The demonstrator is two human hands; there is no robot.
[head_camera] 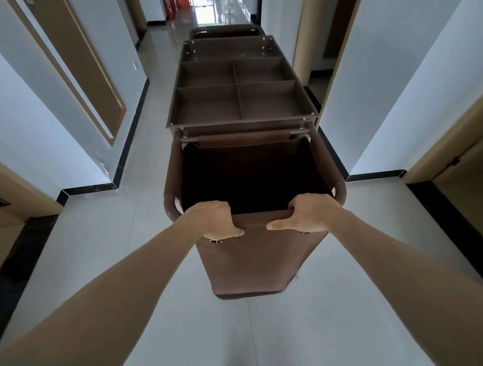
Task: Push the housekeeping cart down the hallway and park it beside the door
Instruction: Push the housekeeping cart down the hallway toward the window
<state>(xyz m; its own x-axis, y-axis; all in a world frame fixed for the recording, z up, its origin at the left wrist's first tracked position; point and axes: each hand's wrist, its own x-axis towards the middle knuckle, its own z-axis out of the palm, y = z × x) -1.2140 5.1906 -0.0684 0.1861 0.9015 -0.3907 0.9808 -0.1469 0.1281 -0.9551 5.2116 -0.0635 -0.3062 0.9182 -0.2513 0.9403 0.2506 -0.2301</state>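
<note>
Head view: left hand and right hand both wrapped around the near rail of the brown housekeeping cart, fabric bag open, divided top tray beyond; cart mid-hallway on pale floor, door ahead left

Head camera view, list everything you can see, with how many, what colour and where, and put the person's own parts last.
housekeeping cart: one, brown, centre of the hallway, pointing away down it
top tray: one, brown, split into compartments, all empty
linen bag: one, brown fabric, open, at the near end of the cart
second bag: one, brown, at the far end of the cart
doors: several, tan, along both walls
baseboard: black, along the foot of the walls
floor: pale grey tiles
red items: far end of the hallway, too small to identify
left hand: one, gripping the bag's near rim
right hand: one, gripping the same rim
</note>
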